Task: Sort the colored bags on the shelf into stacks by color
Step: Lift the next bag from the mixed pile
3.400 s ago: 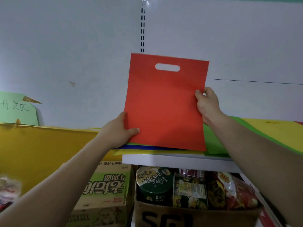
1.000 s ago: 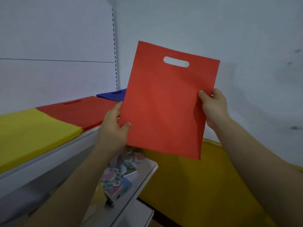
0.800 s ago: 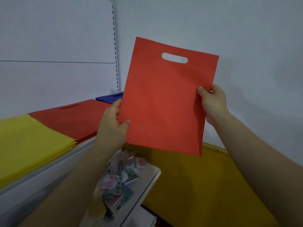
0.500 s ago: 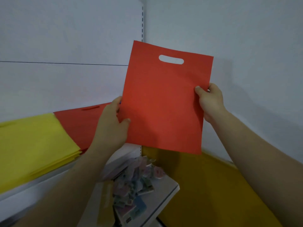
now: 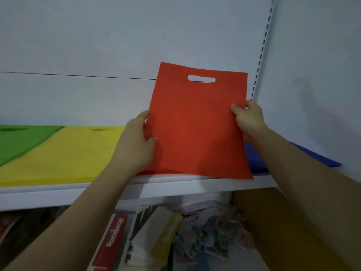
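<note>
Red bag (image 5: 197, 130) upright over shelf (image 5: 175, 184) front edge, between yellow stack (image 5: 64, 153) left and blue stack (image 5: 257, 159) right. My left hand (image 5: 136, 145) and right hand (image 5: 248, 122) pinch its side edges. Step: placing red. Next, I judge: lay it flat, squared, in that gap

Single head-worn wide view, facing the shelf (image 5: 175, 183) front, close
</note>
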